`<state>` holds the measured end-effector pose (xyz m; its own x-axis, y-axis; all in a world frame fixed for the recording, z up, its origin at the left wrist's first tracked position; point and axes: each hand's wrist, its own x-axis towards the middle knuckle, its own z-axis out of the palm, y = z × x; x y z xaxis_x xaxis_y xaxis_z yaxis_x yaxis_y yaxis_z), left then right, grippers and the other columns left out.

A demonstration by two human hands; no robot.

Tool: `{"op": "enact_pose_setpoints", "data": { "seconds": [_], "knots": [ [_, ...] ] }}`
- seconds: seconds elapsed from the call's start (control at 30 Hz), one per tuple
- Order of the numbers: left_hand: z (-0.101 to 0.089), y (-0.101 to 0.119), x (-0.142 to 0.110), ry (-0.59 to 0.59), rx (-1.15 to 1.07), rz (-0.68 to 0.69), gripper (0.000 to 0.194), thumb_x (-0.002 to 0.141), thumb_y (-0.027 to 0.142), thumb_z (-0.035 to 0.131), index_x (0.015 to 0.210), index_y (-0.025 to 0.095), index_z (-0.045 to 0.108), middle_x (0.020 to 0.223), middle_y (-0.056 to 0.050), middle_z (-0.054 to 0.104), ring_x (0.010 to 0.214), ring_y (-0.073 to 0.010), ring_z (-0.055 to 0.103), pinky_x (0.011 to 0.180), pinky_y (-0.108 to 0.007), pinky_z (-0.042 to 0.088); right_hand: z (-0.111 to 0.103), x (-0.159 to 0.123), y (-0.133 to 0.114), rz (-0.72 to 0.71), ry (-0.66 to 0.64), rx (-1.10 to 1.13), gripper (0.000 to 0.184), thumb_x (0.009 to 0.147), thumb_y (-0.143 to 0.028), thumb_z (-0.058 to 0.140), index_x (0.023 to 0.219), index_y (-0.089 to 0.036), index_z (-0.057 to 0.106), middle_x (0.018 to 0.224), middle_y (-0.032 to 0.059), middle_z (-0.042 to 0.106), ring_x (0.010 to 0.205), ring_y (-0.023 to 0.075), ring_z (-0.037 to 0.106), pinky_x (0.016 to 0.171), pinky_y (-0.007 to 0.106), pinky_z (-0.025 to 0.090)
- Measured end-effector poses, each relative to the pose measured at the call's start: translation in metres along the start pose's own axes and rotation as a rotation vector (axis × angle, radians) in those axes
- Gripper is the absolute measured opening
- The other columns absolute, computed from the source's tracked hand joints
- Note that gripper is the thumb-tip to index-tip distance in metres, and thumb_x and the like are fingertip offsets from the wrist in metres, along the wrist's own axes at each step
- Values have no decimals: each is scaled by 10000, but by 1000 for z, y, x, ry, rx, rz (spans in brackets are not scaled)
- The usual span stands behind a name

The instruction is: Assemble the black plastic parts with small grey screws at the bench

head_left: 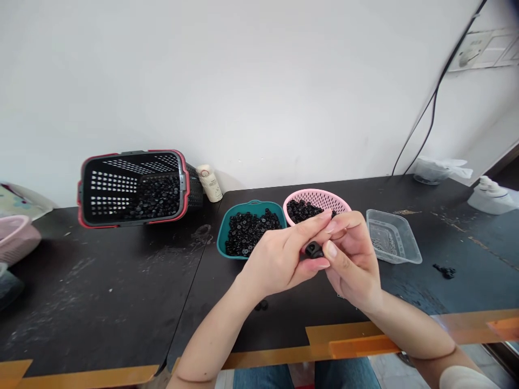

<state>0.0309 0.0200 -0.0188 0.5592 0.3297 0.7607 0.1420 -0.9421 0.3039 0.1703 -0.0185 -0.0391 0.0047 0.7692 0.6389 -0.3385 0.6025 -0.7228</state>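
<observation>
Holding a black part (313, 249) up over the table (101, 302), between the hands. Pinching it in the left hand (275, 259), with thumb below and fingers above; with the right hand (359, 265) close against its other side, fingers curled, thumb tip at the part's edge. Cannot tell whether also gripping with the right. Just behind, a pink basket (339, 200), partly hidden, with black pieces inside; to its left, a green tray (222, 235) of similar pieces; to its right, a clear tub (410, 247). Farther right, a small loose cluster (445, 271). Well to the left, a black basket (109, 189) of more pieces, beside a white bottle (210, 183).
</observation>
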Motion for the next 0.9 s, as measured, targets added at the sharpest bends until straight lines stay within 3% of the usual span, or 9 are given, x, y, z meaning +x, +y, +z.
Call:
{"op": "enact_pose_setpoints", "data": {
  "seconds": [0.1,0.23,0.47,0.73,0.9],
  "knots": [
    [-1,3,-1,17,74,20,483,956,444,377,1341,155,421,1296,-133,579,1063,-186,646,879,-265,551,0,-2,-1,-17,-15,-17,241,819,-373,688,971,-289,521,791,-2,590,693,156,580,634,296,508],
    [-2,7,-2,46,98,71,458,957,411,394,1333,152,417,1302,-135,573,1093,-180,631,892,-253,549,2,-3,-4,16,-55,15,427,669,-239,834,921,-288,494,811,-24,615,656,134,581,584,263,489],
    [-2,9,-3,26,69,79,460,958,378,397,1345,129,394,1311,-160,559,1180,-200,573,936,-294,536,4,-2,-9,26,-27,24,428,680,-257,821,772,-256,404,697,-42,582,537,118,503,491,259,425],
    [3,10,-3,53,66,97,444,963,370,374,1338,134,393,1324,-169,545,1204,-197,553,917,-295,545,5,-6,-5,27,26,17,442,677,-298,822,739,-246,388,621,-59,475,515,108,419,465,240,357],
    [5,4,-4,57,52,71,457,964,397,362,1345,148,399,1336,-158,538,1147,-204,598,871,-300,559,3,-6,-2,52,45,7,436,672,-291,828,769,-258,405,662,-56,532,516,106,453,487,241,427]
  ]
}}
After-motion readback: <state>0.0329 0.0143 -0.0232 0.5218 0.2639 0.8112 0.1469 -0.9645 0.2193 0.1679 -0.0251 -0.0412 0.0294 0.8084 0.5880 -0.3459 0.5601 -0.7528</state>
